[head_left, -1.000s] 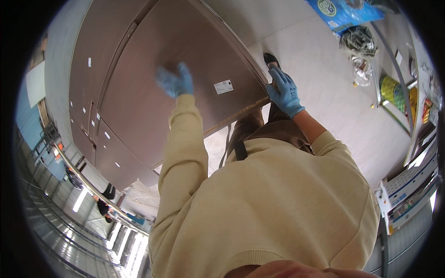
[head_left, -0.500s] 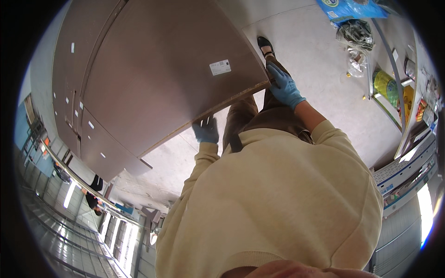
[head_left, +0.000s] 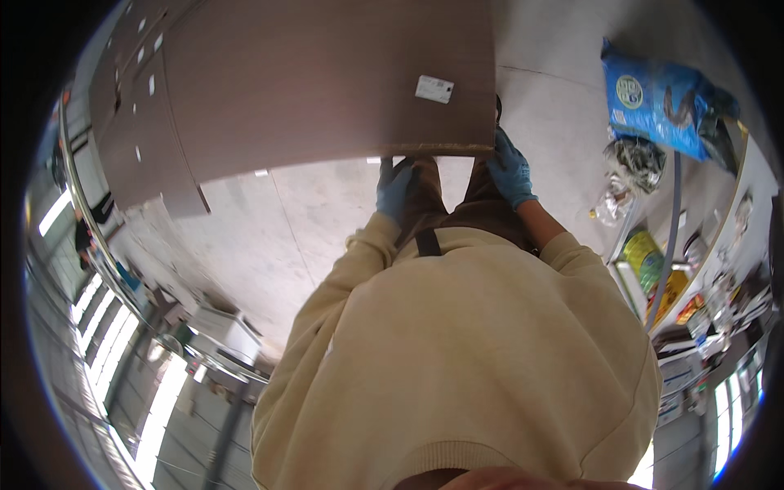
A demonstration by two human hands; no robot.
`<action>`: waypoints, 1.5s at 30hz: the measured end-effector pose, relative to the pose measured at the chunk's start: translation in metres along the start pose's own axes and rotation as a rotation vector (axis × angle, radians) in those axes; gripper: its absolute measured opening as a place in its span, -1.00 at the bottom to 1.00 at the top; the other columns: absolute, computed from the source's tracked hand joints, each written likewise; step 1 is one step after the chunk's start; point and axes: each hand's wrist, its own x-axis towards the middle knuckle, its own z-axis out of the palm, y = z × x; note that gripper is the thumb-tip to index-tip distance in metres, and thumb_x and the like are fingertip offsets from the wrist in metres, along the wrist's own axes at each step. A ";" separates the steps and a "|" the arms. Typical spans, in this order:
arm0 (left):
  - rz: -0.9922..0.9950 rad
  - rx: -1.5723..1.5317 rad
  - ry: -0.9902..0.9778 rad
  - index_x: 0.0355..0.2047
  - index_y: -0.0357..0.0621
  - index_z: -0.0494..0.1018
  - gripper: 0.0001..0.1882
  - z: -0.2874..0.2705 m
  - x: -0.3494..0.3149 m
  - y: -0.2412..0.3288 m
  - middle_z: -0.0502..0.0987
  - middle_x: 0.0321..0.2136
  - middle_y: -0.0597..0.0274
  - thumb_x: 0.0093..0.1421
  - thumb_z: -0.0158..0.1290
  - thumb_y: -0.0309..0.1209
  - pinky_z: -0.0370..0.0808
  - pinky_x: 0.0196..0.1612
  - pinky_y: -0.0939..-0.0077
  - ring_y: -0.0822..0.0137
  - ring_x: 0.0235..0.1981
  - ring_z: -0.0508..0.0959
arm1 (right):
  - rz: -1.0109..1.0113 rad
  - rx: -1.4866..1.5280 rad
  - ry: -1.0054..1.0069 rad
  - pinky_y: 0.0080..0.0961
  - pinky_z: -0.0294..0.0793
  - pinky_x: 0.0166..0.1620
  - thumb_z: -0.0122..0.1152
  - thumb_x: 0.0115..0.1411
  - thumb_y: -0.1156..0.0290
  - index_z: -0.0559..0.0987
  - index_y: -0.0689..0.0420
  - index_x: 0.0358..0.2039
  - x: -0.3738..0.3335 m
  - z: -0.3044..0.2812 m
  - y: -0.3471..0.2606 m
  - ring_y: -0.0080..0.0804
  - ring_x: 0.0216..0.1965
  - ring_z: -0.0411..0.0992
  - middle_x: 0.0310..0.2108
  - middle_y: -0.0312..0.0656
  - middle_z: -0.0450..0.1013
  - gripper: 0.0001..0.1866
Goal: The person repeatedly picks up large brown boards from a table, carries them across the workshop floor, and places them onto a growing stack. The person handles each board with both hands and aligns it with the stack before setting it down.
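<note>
A big brown board (head_left: 327,82) is held up over the grey floor (head_left: 318,220). Its near edge is at the person's hands, and its long side runs left to right. The rest of it stretches away from the body. The left hand (head_left: 395,188), in a blue glove, holds the near edge from below. The right hand (head_left: 510,170), also in a blue glove, is closed on the near right corner. Both hands touch the board. A blue bag (head_left: 657,98) lies on the floor off to the right.

A blue bag (head_left: 657,98) lies upper right. Crumpled clear wrappers (head_left: 625,175) sit below it. Brown panels (head_left: 143,122) stack upper left.
</note>
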 end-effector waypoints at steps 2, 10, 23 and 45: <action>0.032 0.107 0.036 0.51 0.02 0.01 -0.27 0.005 -0.005 -0.002 0.51 0.13 0.07 0.39 0.02 -0.48 0.58 0.03 0.43 0.25 0.04 0.59 | 0.143 -0.027 -0.105 -0.05 0.53 0.11 0.21 0.28 0.32 0.38 0.11 0.32 -0.004 0.000 -0.002 0.17 0.12 0.47 0.28 0.04 0.39 -0.40; 0.208 0.182 -0.076 0.47 0.09 0.15 -0.33 -0.051 -0.010 -0.055 0.57 0.02 0.17 0.38 0.04 -0.45 0.55 -0.12 0.51 0.40 -0.11 0.59 | 0.125 -0.174 0.067 0.02 0.52 0.07 -0.05 0.45 0.07 0.43 -0.10 0.30 -0.032 0.021 -0.011 0.21 0.08 0.49 0.11 0.07 0.52 -0.52; 0.170 0.142 -0.164 0.54 0.17 -0.06 -0.14 -0.068 -0.027 -0.015 0.54 -0.01 0.13 0.33 0.13 -0.32 0.55 0.11 0.31 0.26 -0.03 0.63 | 0.306 -0.092 0.076 -0.24 0.50 0.09 0.07 0.42 0.04 0.54 -0.07 0.22 -0.028 0.038 0.012 -0.01 0.05 0.57 0.00 0.01 0.61 -0.55; 0.310 0.200 -0.105 0.53 0.17 -0.54 0.04 -0.027 0.023 -0.063 0.39 0.27 -0.06 0.36 0.00 -0.53 0.54 0.17 0.17 0.08 0.09 0.59 | 0.258 0.188 0.213 -0.28 0.44 0.22 0.15 0.39 0.21 0.40 -0.22 0.37 -0.038 0.051 -0.009 -0.12 0.23 0.48 0.16 -0.01 0.54 -0.47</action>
